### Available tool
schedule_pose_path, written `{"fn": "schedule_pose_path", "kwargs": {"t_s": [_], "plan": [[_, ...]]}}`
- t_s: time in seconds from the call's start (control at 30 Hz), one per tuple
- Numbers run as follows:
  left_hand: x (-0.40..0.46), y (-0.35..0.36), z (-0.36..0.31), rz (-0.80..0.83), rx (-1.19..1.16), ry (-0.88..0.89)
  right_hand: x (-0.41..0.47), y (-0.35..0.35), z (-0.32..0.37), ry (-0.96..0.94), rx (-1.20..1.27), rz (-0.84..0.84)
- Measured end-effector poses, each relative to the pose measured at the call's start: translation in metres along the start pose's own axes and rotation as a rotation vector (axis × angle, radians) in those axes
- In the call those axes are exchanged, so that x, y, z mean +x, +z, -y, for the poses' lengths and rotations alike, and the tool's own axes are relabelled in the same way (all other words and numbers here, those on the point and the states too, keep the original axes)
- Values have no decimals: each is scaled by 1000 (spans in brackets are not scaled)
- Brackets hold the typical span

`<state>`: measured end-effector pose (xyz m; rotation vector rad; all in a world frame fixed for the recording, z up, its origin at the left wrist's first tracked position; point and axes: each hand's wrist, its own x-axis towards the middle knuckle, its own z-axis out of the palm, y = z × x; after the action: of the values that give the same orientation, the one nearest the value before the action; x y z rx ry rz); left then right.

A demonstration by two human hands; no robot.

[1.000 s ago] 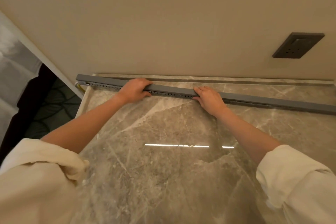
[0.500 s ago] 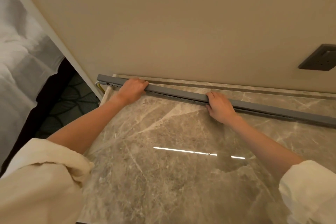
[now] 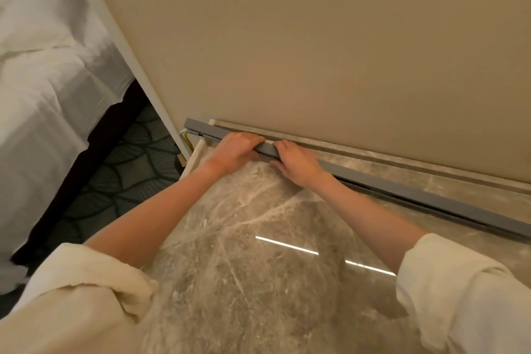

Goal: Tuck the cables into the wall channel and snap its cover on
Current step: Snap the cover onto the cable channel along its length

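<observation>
A long grey channel cover lies along the marble floor near the foot of the beige wall, running from the left corner to the right edge. My left hand and my right hand sit side by side near its left end, fingers curled over the top of the cover and pressing on it. Between them a short piece of cover shows. White and yellow cables stick out of the channel's left end. The channel base is mostly hidden under the cover.
The marble floor ends at a pale threshold strip on the left. Beyond it lie dark patterned carpet and a bed with white linen. A white wall corner trim runs diagonally down to the channel's end.
My right hand has slid left along the cover until it sits next to my left hand. The view has swung left, so the wall socket is out of sight.
</observation>
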<state>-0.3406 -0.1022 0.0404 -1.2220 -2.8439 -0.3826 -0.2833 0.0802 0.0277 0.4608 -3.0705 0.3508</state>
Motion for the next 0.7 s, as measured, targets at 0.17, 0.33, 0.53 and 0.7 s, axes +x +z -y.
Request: {"fn": "schedule_pose_path", "kwargs": {"t_s": [0.17, 0.33, 0.53, 0.7], "plan": [[2, -22, 27, 121, -52, -81, 8, 10, -2, -3, 54, -83], [-13, -43, 71, 189, 39, -141, 14, 12, -5, 12, 78, -84], [-20, -32, 76, 124, 99, -125, 33, 14, 11, -64, 24, -113], [-19, -36, 77, 131, 140, -115, 53, 18, 33, -72, 34, -105]]}}
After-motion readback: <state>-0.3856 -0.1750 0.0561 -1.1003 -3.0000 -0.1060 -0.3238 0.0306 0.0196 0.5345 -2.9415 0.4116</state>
